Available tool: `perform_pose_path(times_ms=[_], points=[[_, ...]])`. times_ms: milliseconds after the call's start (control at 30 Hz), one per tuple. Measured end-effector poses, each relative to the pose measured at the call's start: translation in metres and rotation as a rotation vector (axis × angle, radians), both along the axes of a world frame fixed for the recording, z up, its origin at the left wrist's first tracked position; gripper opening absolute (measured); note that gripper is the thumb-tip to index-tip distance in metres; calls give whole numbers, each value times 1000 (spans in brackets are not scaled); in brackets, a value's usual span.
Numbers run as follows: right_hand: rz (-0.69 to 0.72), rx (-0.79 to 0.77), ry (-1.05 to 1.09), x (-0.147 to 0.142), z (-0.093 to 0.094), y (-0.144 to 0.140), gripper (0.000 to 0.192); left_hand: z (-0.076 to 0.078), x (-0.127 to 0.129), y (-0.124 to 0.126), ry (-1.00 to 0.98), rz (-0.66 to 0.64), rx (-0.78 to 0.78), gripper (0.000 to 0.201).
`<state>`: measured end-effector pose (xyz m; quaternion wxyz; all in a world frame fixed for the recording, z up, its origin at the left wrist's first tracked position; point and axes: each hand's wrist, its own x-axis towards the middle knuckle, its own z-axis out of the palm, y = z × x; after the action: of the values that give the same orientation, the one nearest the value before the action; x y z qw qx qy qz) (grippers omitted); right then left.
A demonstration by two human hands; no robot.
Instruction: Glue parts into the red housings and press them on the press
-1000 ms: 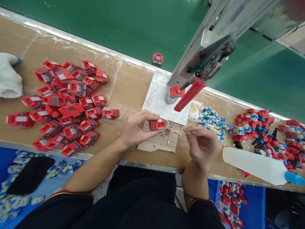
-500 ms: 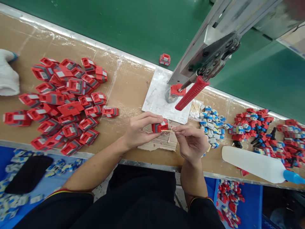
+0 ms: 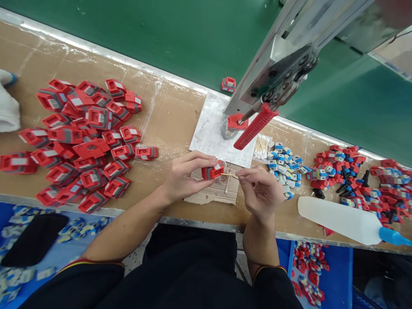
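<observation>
Two surfaces meet: a cardboard-covered bench [image 3: 174, 116] and a green conveyor belt [image 3: 161, 38] behind it, carrying one red part [image 3: 228, 84]. A heap of red-and-grey parts [image 3: 80, 137] lies left; smaller red, blue and black pieces [image 3: 347, 176] and a white bottle [image 3: 341, 219] lie right. A press with a red handle [image 3: 252, 126] stands over a metal plate [image 3: 212, 135]. Over a cardboard scrap [image 3: 214, 193], the left hand [image 3: 183, 176] pinches a red-and-grey part [image 3: 212, 171]; the right hand [image 3: 262, 191] pinches a thin stick [image 3: 230, 175] against it
</observation>
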<state>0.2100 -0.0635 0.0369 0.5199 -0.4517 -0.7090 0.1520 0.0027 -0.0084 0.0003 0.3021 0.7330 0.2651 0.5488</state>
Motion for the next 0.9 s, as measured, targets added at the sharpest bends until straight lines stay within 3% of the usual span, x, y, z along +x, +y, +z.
perform_pose_path(times_ms=[167,333,533,600,667,733,767,867,900], points=[[10,17,-21,1,1,-1,28,3,-1,0,35,14,-5,29],[-35,48,32,22,8,-5,25,3,-3,2,56,47,-31,22],[163,-92,-585,25,-1,-12,22,0,-9,3,30,96,-93,30],[229,-107,-687,24,-3,-15,17,-2,-11,3,26,108,-114,32],[280,-109,-660,32,0,-16,13,-4,-13,4,10,123,-144,34],[208,-90,-522,52,8,-6,19,-6,-14,6,-19,135,-175,33],[106,-88,-430,63,12,5,19,-6,-15,7,-35,142,-184,33],[-289,-165,-192,95,18,68,15,-9,-16,10,-79,169,-212,31],[-355,-222,-166,102,18,97,12,-10,-16,11,-90,179,-230,32]])
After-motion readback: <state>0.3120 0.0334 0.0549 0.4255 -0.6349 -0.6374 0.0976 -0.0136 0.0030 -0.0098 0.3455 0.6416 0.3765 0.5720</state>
